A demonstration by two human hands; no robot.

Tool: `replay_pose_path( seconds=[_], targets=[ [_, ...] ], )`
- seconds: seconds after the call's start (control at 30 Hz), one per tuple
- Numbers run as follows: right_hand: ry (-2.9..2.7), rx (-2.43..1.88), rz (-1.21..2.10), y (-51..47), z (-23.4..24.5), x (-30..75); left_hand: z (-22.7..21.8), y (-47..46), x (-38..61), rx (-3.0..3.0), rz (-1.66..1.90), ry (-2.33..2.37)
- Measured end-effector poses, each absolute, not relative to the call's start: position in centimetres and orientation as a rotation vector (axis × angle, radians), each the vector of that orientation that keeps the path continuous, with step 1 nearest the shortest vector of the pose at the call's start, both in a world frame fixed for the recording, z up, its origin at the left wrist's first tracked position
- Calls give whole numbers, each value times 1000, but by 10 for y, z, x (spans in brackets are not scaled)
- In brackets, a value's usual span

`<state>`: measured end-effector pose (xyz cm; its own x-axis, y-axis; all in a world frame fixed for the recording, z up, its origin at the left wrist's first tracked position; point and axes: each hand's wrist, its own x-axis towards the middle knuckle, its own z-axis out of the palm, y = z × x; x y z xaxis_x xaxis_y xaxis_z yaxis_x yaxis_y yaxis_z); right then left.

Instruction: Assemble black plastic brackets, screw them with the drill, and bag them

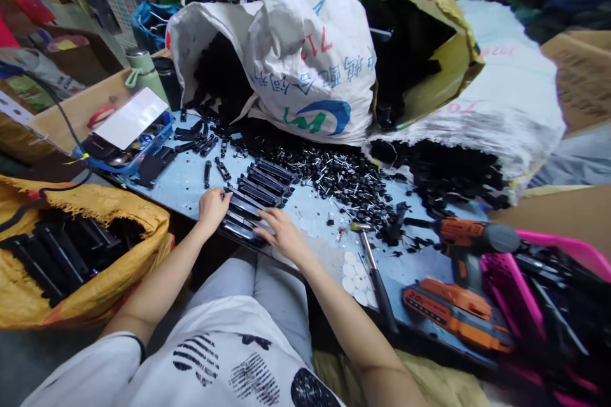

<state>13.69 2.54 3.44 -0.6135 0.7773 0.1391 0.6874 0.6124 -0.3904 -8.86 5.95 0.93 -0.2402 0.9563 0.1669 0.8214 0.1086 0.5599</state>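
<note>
A row of several long black plastic bars lies side by side on the light blue table. My left hand rests on the left ends of the nearest bars, fingers curled over them. My right hand lies flat on the right part of the same near bars, fingers stretched out. Neither hand lifts anything.
Small black parts are heaped behind the row, spilling from white sacks. An orange cordless drill and a hammer lie at right beside a pink basket. A yellow sack of black bars sits at left, a blue tray beyond.
</note>
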Motion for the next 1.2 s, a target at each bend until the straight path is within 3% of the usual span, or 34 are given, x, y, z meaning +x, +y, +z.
replay_pose_path(
  seconds=[0.37, 0.47, 0.63, 0.8, 0.87, 1.0, 1.2],
  targets=[
    [-2995, -786, 233, 73, 35, 144, 2, 64, -93, 1945, 718, 1950],
    [-2938, -908, 284, 101, 43, 139, 14, 53, -90, 1938, 834, 1953],
    [-2681, -1469, 181, 174, 42, 127, 39, -8, -79, 1733, 1101, 1852],
    [-2759, -1460, 384, 212, 41, 137, 24, -66, -64, 955, 796, 1455],
    [-2774, -1440, 647, 220, 46, 139, 15, -73, -57, 592, 784, 1386],
    [-2583, -1501, 1258, 217, 47, 126, 7, -68, -40, 166, 938, 1346],
    [-2520, -1514, 1653, 161, 41, 106, -2, -73, -20, 2, 1385, 1213]
  ],
)
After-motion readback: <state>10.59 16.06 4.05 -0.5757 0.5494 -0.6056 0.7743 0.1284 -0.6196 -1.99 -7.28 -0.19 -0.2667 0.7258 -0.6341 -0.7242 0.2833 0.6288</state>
